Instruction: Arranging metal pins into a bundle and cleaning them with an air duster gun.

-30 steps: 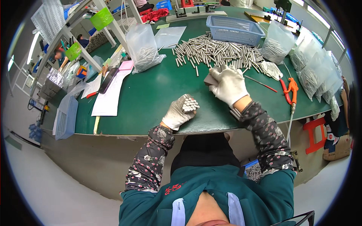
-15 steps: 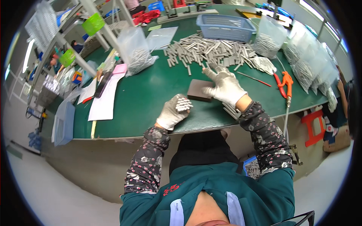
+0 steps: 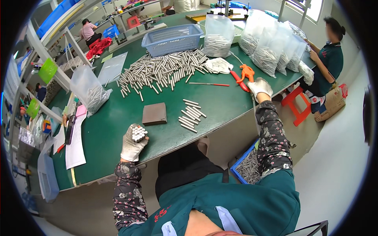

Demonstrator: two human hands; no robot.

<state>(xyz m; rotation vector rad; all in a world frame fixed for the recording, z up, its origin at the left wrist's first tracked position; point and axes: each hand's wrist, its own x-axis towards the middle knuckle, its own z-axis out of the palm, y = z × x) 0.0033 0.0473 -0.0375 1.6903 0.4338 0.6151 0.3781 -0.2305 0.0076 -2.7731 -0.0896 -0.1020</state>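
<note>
My left hand (image 3: 133,142), in a white glove, grips a bundle of short metal rods (image 3: 138,133) upright near the front edge of the green table (image 3: 110,129). My right hand (image 3: 260,86), also gloved, reaches far right to the table edge, touching the orange-handled pliers (image 3: 245,74); whether it grips them is unclear. Between my hands lie a small row of loose rods (image 3: 191,115) and a dark square pad (image 3: 154,113). A big heap of metal rods (image 3: 163,70) lies farther back.
A blue basket (image 3: 173,38) stands behind the heap. Clear bags of rods (image 3: 271,49) line the right side, another bag (image 3: 89,90) on the left. A white cloth (image 3: 219,65), a red pencil (image 3: 208,83), papers (image 3: 75,139). A person (image 3: 328,59) sits at right. A blue bin of rods (image 3: 247,167) sits under the table.
My right hand left the pad and the rods in front of me and swung out to the right, to the pliers. My left hand still holds its bundle. The camera turned right.
</note>
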